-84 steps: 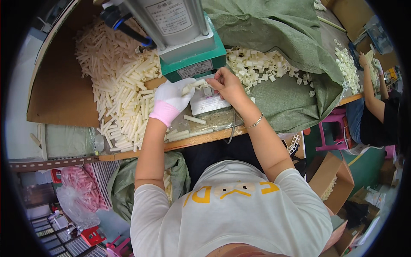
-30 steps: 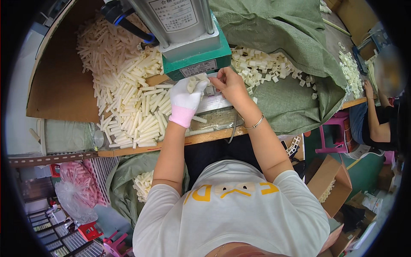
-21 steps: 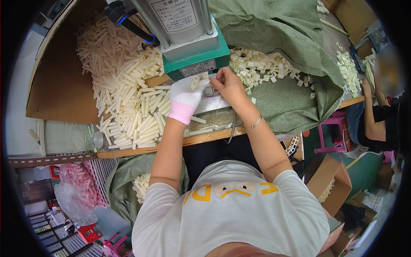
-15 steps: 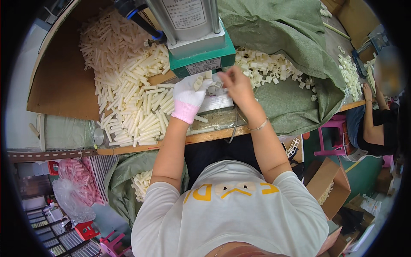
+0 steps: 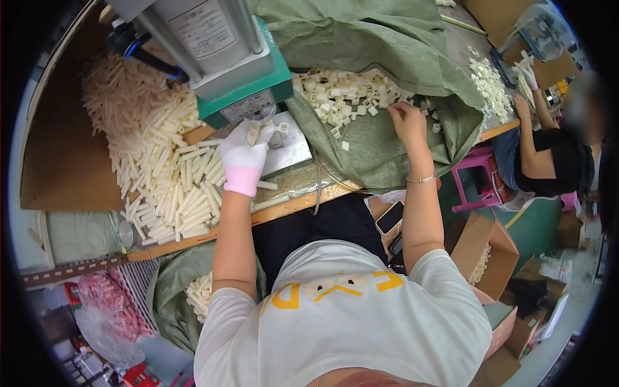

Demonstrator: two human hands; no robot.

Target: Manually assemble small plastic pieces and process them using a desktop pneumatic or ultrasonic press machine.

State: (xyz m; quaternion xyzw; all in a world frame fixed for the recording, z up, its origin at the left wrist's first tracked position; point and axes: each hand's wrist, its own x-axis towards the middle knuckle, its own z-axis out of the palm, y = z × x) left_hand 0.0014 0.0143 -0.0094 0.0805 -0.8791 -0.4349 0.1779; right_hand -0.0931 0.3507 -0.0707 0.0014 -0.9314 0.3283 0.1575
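Observation:
My left hand (image 5: 244, 153), in a white glove with a pink cuff, is closed around a short cream plastic tube (image 5: 253, 134) under the press's green block (image 5: 248, 102). Beside its fingers, a small square cream plastic piece (image 5: 282, 128) sits on the metal fixture (image 5: 291, 143). Further right, my bare right hand (image 5: 411, 126) reaches over the green woven sack (image 5: 380, 164). Its fingertips are pinched together at the edge of a pile of square cream pieces (image 5: 348, 93); whatever lies between them is hidden.
Left of the press, a heap of long cream tubes (image 5: 184, 187) spills from a cardboard box (image 5: 55, 155). The table's wooden edge (image 5: 277, 211) runs before me. At the right, another person (image 5: 541, 148) works by a heap of cream pieces (image 5: 488, 90).
My right hand has moved right, from beside the left hand at the fixture to the pile of square pieces. The left hand stays under the press. The whole view has shifted.

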